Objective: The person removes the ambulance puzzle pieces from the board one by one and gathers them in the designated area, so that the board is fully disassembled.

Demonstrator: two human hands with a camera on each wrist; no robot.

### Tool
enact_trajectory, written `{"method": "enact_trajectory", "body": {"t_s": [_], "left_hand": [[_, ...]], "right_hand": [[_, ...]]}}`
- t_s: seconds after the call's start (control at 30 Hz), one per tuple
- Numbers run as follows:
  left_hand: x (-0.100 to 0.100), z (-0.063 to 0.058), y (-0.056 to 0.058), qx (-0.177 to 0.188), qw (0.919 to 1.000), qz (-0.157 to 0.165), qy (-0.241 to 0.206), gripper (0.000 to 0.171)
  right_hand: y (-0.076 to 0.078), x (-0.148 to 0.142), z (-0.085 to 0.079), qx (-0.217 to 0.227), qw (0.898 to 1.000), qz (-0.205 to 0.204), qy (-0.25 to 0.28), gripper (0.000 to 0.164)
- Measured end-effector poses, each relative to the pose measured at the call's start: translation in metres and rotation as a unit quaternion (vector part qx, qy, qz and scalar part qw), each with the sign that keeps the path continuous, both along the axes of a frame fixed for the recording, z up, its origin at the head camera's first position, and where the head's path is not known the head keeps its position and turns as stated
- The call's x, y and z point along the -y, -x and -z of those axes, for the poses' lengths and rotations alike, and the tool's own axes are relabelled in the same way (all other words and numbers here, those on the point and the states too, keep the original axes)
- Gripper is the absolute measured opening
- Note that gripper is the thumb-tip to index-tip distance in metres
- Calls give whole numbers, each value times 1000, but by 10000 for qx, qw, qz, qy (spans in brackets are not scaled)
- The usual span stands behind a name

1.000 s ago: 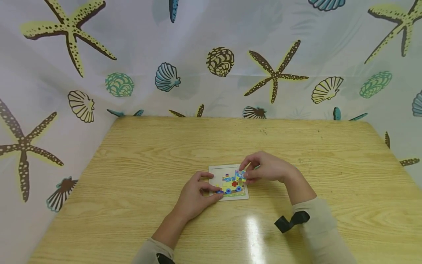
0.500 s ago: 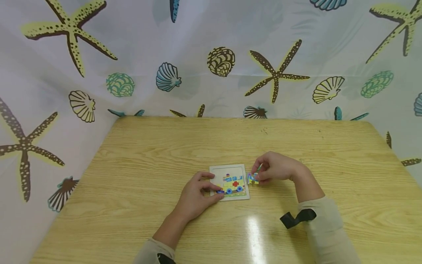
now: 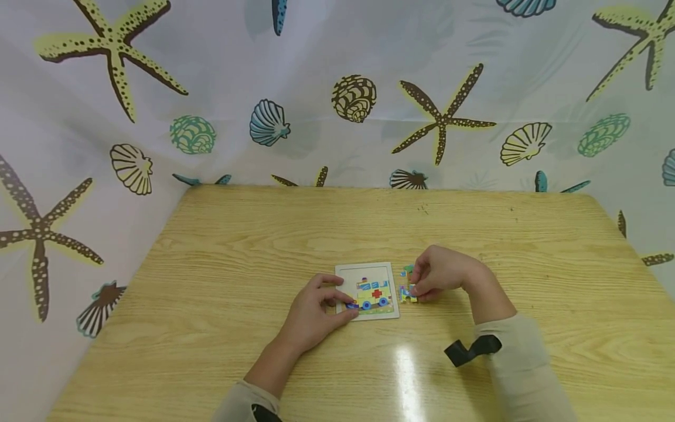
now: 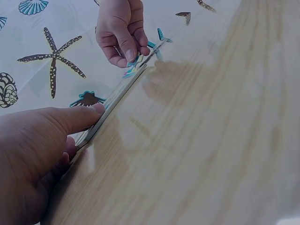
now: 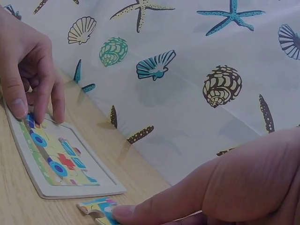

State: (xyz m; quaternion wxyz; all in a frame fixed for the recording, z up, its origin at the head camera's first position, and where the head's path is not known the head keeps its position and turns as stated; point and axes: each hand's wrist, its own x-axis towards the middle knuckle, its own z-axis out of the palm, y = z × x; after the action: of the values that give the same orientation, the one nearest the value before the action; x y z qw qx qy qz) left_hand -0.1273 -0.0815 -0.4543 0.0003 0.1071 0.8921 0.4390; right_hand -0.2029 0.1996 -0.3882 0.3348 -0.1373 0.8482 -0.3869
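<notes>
A small puzzle tray (image 3: 395, 291) lies flat on the table, partly filled with pieces that form a yellow ambulance with a red cross (image 3: 377, 293). My left hand (image 3: 312, 315) holds the tray at its left side, the thumb by the near rim and other fingertips over the left part. Just right of the tray, my right hand (image 3: 445, 271) pinches a yellow and blue puzzle piece (image 5: 97, 206) between thumb and fingers. Behind it in the head view, more loose colourful pieces (image 3: 408, 269) show, partly hidden by the right hand.
The wood-grain table (image 3: 253, 246) extends on all sides of the tray. A white curtain with starfish and shells (image 3: 316, 129) hangs along its back and sides. A black strap (image 3: 473, 350) dangles from the right sleeve.
My right hand has drawn its puzzle piece from above the tray's right part to beside the tray, then slightly nearer, turning the piece. My left hand has stayed in place.
</notes>
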Motion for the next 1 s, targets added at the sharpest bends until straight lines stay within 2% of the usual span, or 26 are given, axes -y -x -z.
{"method": "enact_trajectory", "body": {"t_s": [0.37, 0.53, 0.83, 1.0], "left_hand": [[1, -1, 0, -22, 9999, 111, -7, 16], [1, -1, -1, -56, 9999, 133, 15, 16], [0, 0, 0, 24, 9999, 124, -11, 15], [1, 0, 0, -7, 9999, 119, 2, 14]], "right_hand": [[-3, 10, -2, -327, 9946, 544, -826, 11], [-4, 11, -3, -480, 9900, 643, -1160, 13], [-4, 7, -5, -517, 9921, 480, -1040, 13], [-2, 4, -5, -393, 9964, 431, -622, 19]]}}
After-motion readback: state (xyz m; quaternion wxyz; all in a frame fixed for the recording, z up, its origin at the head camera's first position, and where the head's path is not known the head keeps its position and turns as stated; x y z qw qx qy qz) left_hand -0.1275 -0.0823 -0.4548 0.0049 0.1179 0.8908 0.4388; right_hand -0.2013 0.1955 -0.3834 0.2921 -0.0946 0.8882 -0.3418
